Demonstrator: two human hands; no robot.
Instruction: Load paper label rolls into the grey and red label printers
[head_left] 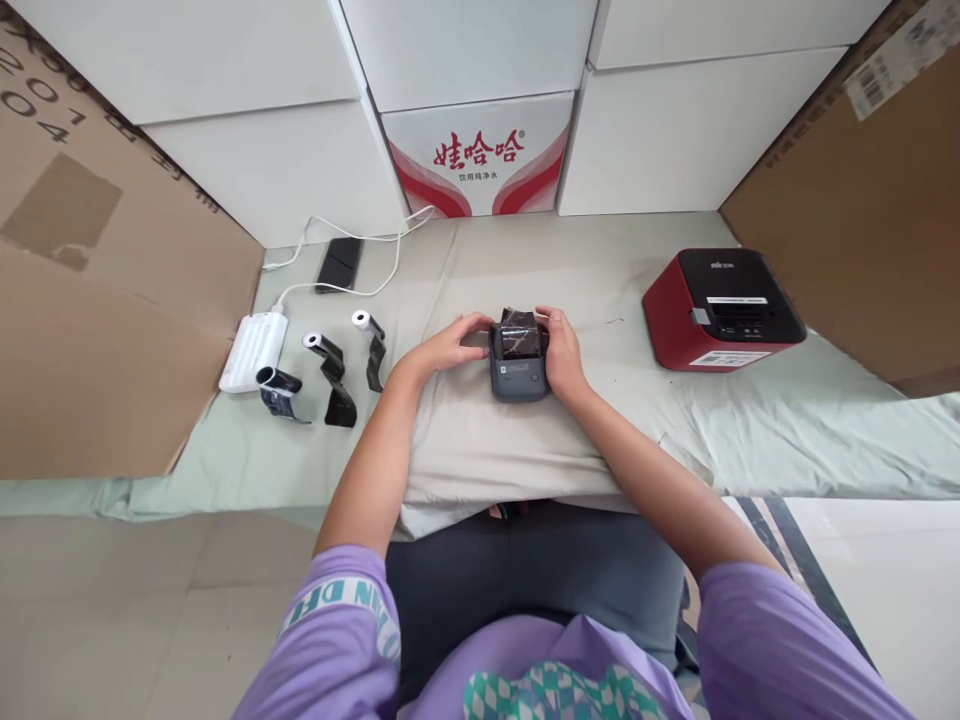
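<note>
A small dark grey printer (519, 372) lies on the cloth-covered table (637, 440) in front of me, its lid up, with a dark marbled paper strip (519, 335) showing in the open bay. My left hand (448, 347) rests against its left side, fingers curled toward the lid. My right hand (562, 352) grips its right side, fingers at the top corner of the lid.
Three paper rolls (324, 372) with dark strips trailing lie to the left, beside a white power bank (253, 350) cabled to a black phone (340, 264). A red and black printer (720, 310) stands at the right. Cardboard (90, 300) and white boxes (675, 130) wall the table.
</note>
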